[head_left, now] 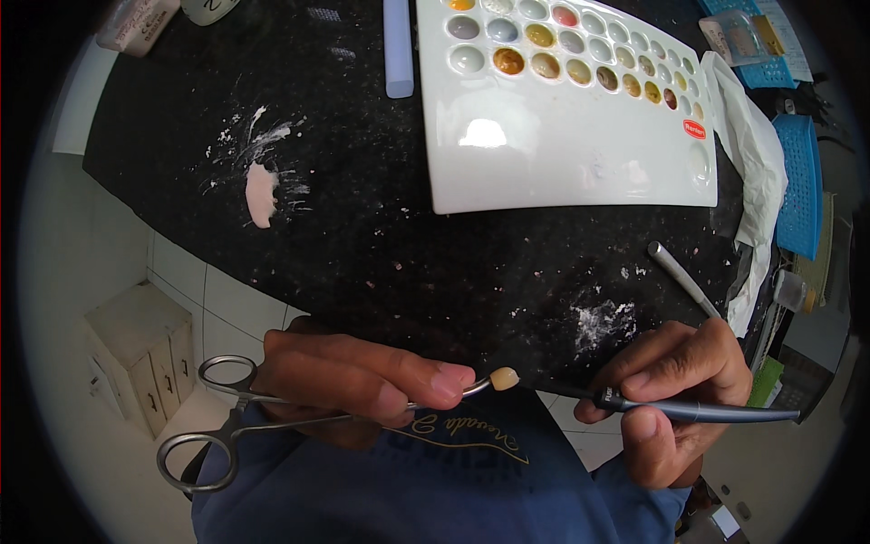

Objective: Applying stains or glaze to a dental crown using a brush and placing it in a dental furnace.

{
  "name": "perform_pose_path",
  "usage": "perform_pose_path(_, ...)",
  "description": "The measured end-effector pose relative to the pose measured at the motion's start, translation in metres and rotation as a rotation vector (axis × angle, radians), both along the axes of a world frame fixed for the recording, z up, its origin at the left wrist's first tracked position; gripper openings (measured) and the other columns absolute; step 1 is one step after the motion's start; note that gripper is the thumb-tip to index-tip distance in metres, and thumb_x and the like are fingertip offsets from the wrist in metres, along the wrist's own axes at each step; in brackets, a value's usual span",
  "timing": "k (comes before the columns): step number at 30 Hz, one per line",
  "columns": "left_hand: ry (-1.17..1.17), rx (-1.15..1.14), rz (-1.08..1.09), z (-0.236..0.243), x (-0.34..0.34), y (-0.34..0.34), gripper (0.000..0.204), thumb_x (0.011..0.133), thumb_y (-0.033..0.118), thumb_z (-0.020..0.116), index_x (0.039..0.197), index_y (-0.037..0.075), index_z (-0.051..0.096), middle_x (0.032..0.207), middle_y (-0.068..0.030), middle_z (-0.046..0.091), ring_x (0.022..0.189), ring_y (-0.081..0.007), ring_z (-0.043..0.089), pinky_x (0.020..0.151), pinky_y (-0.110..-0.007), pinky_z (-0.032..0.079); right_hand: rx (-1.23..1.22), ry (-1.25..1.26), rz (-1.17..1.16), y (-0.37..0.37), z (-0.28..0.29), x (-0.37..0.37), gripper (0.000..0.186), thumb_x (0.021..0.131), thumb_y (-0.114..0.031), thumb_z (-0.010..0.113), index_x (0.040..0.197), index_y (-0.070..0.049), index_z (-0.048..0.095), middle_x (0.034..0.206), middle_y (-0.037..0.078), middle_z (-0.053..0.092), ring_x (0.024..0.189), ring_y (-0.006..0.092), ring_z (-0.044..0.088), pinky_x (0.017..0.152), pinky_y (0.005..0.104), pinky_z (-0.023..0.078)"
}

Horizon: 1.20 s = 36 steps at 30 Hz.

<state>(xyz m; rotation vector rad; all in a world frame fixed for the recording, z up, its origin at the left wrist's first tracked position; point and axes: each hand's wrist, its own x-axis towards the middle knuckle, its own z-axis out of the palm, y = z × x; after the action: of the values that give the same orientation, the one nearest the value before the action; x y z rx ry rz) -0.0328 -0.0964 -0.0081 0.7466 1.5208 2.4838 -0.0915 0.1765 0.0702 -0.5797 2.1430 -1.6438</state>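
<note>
My left hand [362, 376] is closed around curved-tip locking forceps [299, 420], whose ring handles stick out to the left. Clamped in the forceps' tip is a small yellowish-white dental crown [505, 379]. A slim dark-grey brush [716, 412] lies between the fingers of my right hand [675, 390]. Its thin dark tip points left toward the crown, with a gap between them. Both hands are held at the near edge of the black worktop.
A white ceramic palette [571, 172] with wells of coloured paste stands at the back. A metal-handled tool [681, 276] lies near my right hand, beside crumpled white tissue [752, 172]. Blue baskets [797, 186] are far right. Pink material [261, 195] and white powder [604, 324] mark the worktop.
</note>
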Motion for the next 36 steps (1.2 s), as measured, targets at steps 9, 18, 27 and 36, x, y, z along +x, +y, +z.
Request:
perform_pose_path(9, 0.051, -0.032, 0.030, -0.008, 0.002, 0.002, 0.024, 0.089, -0.009, 0.056, 0.112, -0.010, 0.051, 0.124, -0.0248, 0.060, 0.102, -0.0212, 0.067, 0.080, -0.027, 0.057, -0.043, -0.057, -0.110, -0.005, 0.000, 0.007, 0.027, 0.088, -0.019, 0.066, 0.093, 0.000, 0.048, 0.072, 0.013, 0.057, 0.058, 0.0177, 0.066, 0.051, 0.0257, 0.055)
perform_pose_path(18, 0.044, 0.009, -0.035, -0.006, 0.000, 0.004, 0.024, 0.090, -0.014, 0.049, 0.113, -0.011, 0.047, 0.126, -0.0276, 0.054, 0.101, -0.0252, 0.057, 0.077, -0.027, 0.056, -0.056, -0.038, -0.095, -0.005, -0.001, 0.005, 0.026, 0.088, -0.018, 0.066, 0.093, 0.000, 0.048, 0.073, 0.014, 0.058, 0.058, 0.0174, 0.065, 0.051, 0.0253, 0.055)
perform_pose_path(27, 0.018, -0.109, 0.005, 0.002, -0.004, -0.002, 0.017, 0.089, -0.009, 0.056, 0.107, -0.009, 0.054, 0.116, -0.0217, 0.065, 0.089, -0.0145, 0.069, 0.073, -0.022, 0.057, -0.049, -0.032, -0.121, -0.006, -0.002, 0.006, 0.028, 0.088, -0.020, 0.067, 0.093, 0.000, 0.048, 0.072, 0.014, 0.058, 0.056, 0.0171, 0.065, 0.049, 0.0248, 0.055)
perform_pose_path(36, 0.000, -0.106, 0.009, 0.005, -0.003, -0.002, 0.017, 0.090, -0.007, 0.056, 0.106, -0.009, 0.055, 0.116, -0.0203, 0.065, 0.091, -0.0147, 0.069, 0.073, -0.022, 0.057, -0.041, -0.036, -0.120, -0.006, -0.001, 0.006, 0.028, 0.088, -0.020, 0.067, 0.093, 0.000, 0.048, 0.072, 0.014, 0.058, 0.057, 0.0173, 0.066, 0.050, 0.0247, 0.055)
